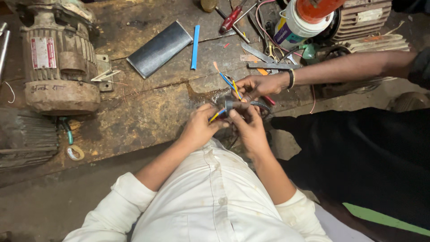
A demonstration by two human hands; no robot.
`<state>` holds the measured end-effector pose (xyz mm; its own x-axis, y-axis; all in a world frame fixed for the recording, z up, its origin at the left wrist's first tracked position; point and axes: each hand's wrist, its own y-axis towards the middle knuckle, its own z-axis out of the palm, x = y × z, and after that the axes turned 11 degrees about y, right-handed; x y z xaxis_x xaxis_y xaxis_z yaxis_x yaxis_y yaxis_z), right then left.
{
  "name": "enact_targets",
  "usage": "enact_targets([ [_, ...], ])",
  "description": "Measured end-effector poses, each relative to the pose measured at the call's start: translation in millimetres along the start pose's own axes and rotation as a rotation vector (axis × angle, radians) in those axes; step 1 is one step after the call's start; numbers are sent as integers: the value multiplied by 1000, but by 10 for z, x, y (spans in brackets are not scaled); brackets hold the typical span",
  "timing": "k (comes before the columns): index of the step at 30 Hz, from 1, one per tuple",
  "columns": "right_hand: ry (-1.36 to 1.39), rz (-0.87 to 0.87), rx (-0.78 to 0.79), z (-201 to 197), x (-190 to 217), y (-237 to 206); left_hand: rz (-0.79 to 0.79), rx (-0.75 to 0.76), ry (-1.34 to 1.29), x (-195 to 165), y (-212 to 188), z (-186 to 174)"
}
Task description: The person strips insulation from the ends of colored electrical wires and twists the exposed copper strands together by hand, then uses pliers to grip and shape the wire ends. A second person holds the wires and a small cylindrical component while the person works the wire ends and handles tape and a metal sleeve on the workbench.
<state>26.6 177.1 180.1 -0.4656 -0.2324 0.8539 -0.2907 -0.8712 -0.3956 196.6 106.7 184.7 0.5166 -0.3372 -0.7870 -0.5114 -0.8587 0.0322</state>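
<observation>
Both hands, the left hand (199, 126) and right hand (247, 123), are pinching the wire bundle (230, 105) mid-frame, and the co-worker's hand (255, 86) tugging alongside is risking pulling the blue and yellow wires (229, 84) loose.

A red-and-white rectangular label (43, 52) sits on the motor (60, 62) at the surface's left edge; a white tub (301, 24) with a blue-yellow label stands at the far edge.

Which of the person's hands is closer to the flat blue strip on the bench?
Left. The left hand is below the blue strip, only a little to its right. The right hand is farther right, so farther away.
</observation>
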Motion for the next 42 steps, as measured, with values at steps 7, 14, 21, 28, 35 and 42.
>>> enact_targets([
  [7,80,-138,20,28,-170,-86,-72,-137,28,10,103,141],
  [14,-510,-528,94,-97,-240,-27,-75,1,-9,242,64,254],
  [21,-835,-434,-46,109,149,-163,-77,42,-74,509,2,424],
  [28,-873,-772,344,833,567,287,-154,144,-263,716,-11,464],
  [35,-1107,-497,712,2221,166,1489,-192,196,-141,917,-36,268],
  [42,-1280,-455,442,2938,-143,1803,-90,294,-209,1068,73,66],
])
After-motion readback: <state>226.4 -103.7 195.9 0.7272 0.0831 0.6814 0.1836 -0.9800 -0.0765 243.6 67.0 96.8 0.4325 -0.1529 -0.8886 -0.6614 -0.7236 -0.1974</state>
